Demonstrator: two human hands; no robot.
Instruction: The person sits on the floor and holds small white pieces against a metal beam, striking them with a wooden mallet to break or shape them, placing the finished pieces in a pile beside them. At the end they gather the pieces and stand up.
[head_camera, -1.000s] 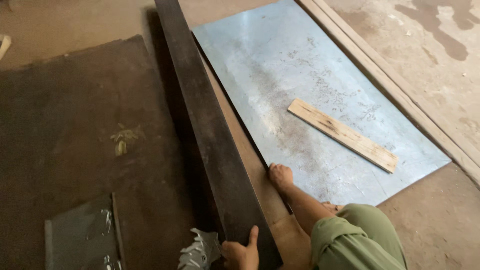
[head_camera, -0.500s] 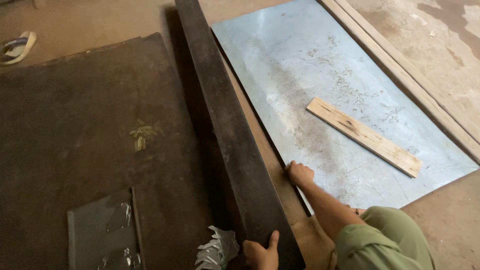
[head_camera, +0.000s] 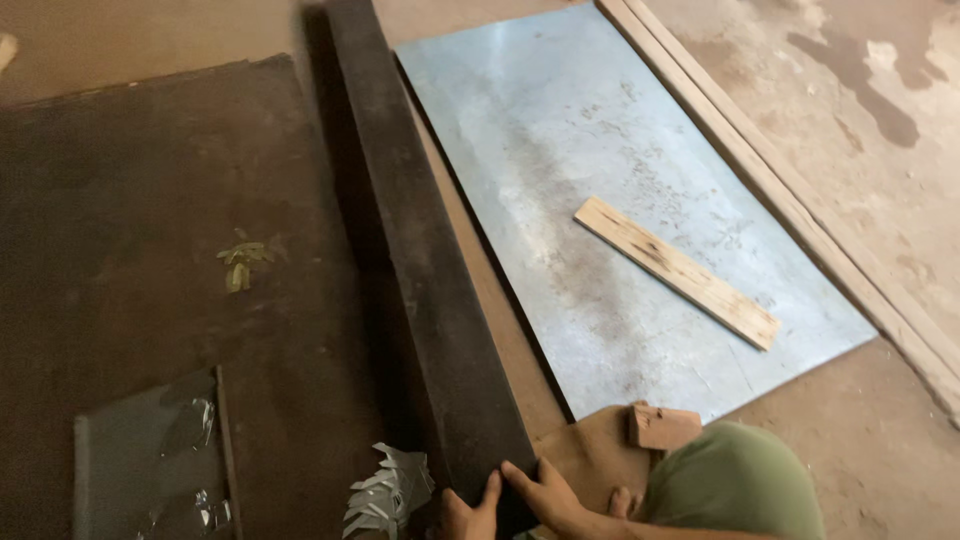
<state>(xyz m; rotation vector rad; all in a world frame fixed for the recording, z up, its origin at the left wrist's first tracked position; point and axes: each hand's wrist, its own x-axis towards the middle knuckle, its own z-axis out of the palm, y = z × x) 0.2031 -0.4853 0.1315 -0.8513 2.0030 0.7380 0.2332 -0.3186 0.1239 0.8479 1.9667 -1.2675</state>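
Dark steel: a long, dark rectangular metal beam lies on the floor, and both hands sit at its near end, at about 6 o'clock in the head view.
Left grip: the left hand rests on the beam's near end, fingers curled up over the end face; only part of the hand shows, so I cannot tell how tight it is.
Right grip: the right hand lies flat on the beam's near right corner, fingers spread and pointing toward 10 o'clock, pressing on it, not wrapped round it.
Long axis: from the grips the beam runs away toward 11 o'clock, its far end leaving the top edge of the view; nearly all of its length lies ahead of both hands.
Nearer hand: both touch the same end; the left sits on the end face, the right just beside it at 3 o'clock.
Right of the beam: a pale grey galvanised metal sheet lies flat at 1 o'clock, near the beam, with a light wooden slat across it.
Close by: a small brown wooden block at 3 o'clock of the right hand, just beside a green-clad knee.
Left of the beam: crumpled silvery metal offcuts at 9 o'clock, then a dark grey flat panel.
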